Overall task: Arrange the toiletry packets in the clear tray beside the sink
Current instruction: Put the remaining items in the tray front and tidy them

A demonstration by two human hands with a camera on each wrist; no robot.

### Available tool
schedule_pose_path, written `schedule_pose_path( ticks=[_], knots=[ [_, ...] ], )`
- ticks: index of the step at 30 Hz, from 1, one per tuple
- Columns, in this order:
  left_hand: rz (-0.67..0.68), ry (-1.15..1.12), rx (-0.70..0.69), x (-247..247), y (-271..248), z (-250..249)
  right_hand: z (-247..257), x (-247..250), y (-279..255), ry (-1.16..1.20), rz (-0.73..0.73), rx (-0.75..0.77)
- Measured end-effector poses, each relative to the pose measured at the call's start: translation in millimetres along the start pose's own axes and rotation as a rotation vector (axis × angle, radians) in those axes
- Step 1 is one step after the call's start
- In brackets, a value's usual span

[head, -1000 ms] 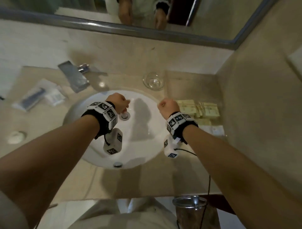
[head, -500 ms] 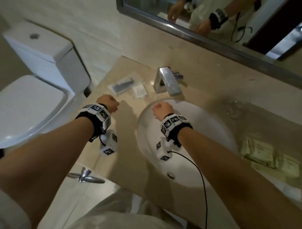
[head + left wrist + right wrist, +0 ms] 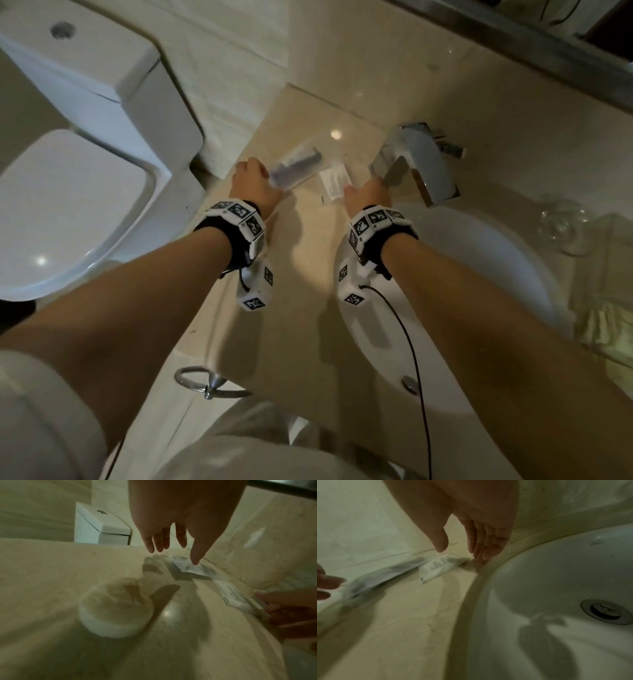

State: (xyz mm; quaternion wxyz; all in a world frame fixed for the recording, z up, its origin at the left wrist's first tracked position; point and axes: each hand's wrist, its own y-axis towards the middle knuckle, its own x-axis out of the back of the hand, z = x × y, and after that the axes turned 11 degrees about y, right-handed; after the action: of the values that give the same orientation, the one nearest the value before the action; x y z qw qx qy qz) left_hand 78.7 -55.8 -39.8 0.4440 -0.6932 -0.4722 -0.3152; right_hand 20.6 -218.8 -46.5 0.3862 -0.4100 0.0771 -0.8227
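Two packets lie on the counter left of the faucet: a long clear packet [image 3: 297, 165] with a dark item inside and a small white printed packet [image 3: 334, 180]. My left hand [image 3: 255, 178] hovers with straight fingers at the near end of the long clear packet [image 3: 193, 569]; whether it touches is unclear. My right hand [image 3: 363, 192] is open just above the small white packet [image 3: 441, 566], holding nothing. The clear tray [image 3: 613, 240] stands right of the sink, with several yellowish packets [image 3: 603, 325] in it.
The white sink basin [image 3: 486, 284] lies under my right forearm, with the chrome faucet [image 3: 411, 161] behind it. A drinking glass [image 3: 561, 222] stands by the tray. A round white object [image 3: 115, 609] sits on the counter. A toilet [image 3: 68, 192] stands left of the counter.
Both hands moved from over the basin to the counter's left end by the packets, and their curled fingers straightened. The head view swung left, bringing the toilet in.
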Motion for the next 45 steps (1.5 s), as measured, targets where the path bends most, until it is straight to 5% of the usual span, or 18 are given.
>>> schedule_pose_path(
  ticks=[12, 21, 27, 31, 39, 45],
  knots=[
    [0.054, 0.135, -0.146, -15, 16, 0, -5, -18, 14, -0.026, 0.005, -0.054],
    [0.0, 0.152, -0.136, -1, 4, -5, -4, -4, -7, 0.161, 0.025, 0.192],
    [-0.182, -0.142, -0.264, 11, -13, -29, -10, 28, -28, 0.276, 0.033, 0.261],
    [-0.179, -0.238, -0.275, 25, -35, -61, -8, 60, -43, 0.358, 0.101, 0.313],
    [-0.117, -0.238, -0.297, 30, -78, -110, -15, 136, -71, 0.43, -0.043, 0.43],
    [0.109, -0.27, -0.347, 3, -117, -145, -57, 195, -94, 0.526, -0.058, 0.427]
  ],
)
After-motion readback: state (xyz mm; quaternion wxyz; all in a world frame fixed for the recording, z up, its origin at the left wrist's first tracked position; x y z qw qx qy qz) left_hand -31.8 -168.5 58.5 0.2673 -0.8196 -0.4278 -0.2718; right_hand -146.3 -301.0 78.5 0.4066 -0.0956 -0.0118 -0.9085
